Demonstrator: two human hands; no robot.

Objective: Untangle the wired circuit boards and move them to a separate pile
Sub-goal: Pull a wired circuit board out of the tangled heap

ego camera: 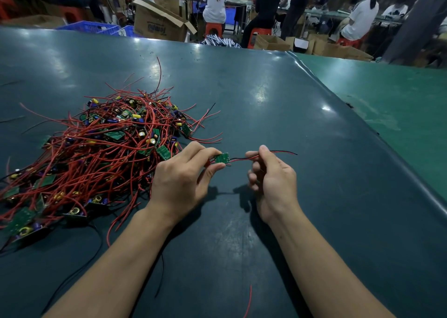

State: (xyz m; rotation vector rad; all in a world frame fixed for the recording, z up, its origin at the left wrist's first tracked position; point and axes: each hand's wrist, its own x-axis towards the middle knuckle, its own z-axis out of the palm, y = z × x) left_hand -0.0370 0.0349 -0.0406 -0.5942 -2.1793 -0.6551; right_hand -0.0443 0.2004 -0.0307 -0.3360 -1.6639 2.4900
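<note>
The work surface is a dark teal table with a glossy covering that reflects the overhead lights. A lighter green surface adjoins it on the right. Beyond the far edge lies a workshop floor where several seated people face away at long benches, some on red stools.

Containers: an open cardboard box stands behind the table's far edge with its flaps raised; its contents cannot be seen. Blue plastic crates stand to its left, contents also not visible. Further flat cardboard boxes lie on the floor to the right.

On the table, left of centre, rests the tangled pile of green circuit boards with red and black wires; yellow-topped and blue capacitors show among them. Loose wire ends splay outward from the heap.

Just right of the pile, held above the table, is a single circuit board. The left hand pinches this board between thumb and forefinger. The board's wire pair, one red and one black, runs rightward from it. The right hand pinches these wires between thumb and forefinger, with the remaining fingers curled; the wire ends project past the hand to the right.

A loose black wire and a short red wire lie on the table near the forearms.
</note>
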